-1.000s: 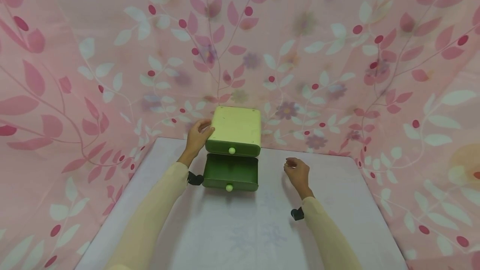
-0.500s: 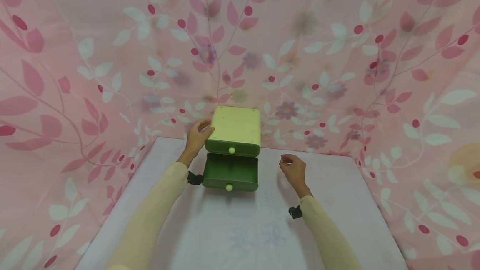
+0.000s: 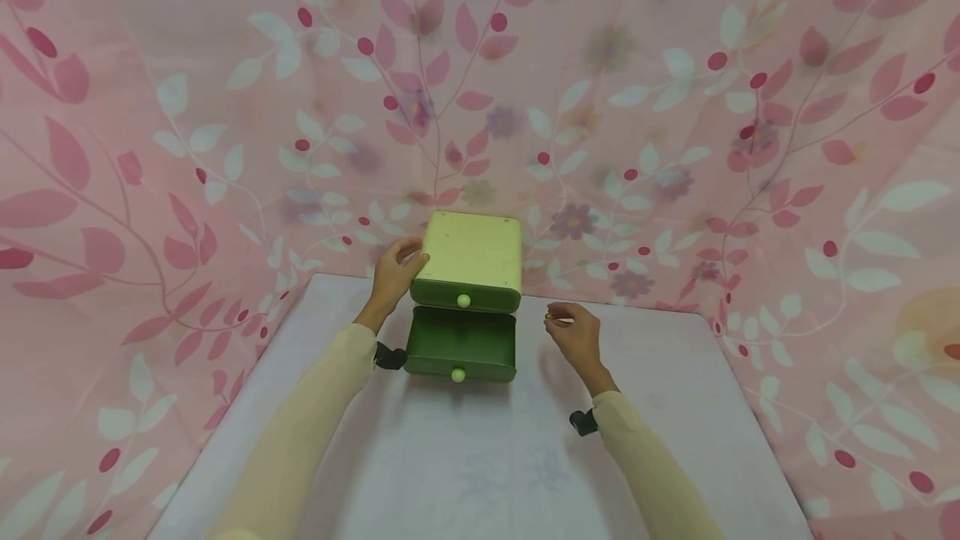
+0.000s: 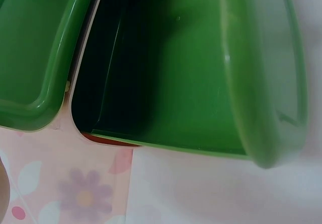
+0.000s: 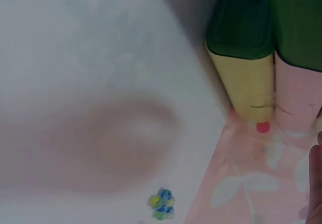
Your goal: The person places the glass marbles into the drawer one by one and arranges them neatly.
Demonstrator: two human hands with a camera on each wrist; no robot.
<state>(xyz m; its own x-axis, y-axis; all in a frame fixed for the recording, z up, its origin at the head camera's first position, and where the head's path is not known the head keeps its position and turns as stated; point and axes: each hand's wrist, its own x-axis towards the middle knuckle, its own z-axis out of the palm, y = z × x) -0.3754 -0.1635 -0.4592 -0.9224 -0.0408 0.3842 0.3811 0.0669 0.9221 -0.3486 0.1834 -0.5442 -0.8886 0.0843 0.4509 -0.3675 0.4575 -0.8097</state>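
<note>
A small two-tier chest of drawers [image 3: 471,248] with a pale yellow-green top stands near the table's back edge. Its upper drawer [image 3: 480,297] is closed; the lower drawer [image 3: 461,340] is pulled out, and bare green floor shows inside. At the chest's left side my left hand [image 3: 393,277] holds it, thumb at the top edge and fingers bent toward the back. My right hand [image 3: 579,336] hovers right of the chest, thumb and fingertips drawn together; I cannot tell whether they pinch something. In the right wrist view, a cluster of shiny blue, yellow and green beads [image 5: 162,204] appears low down.
A white-covered table [image 3: 480,457] with faint blue prints carries the chest. Pink leaf-patterned cloth [image 3: 630,107] hangs close behind and on both sides. Each drawer has a round pale green knob [image 3: 458,375]. Black cameras [image 3: 583,422] sit at both wrists.
My right hand has moved left and slightly away from the body, closer to the chest, its fingertips still together. The left hand, chest and drawers have stayed put.
</note>
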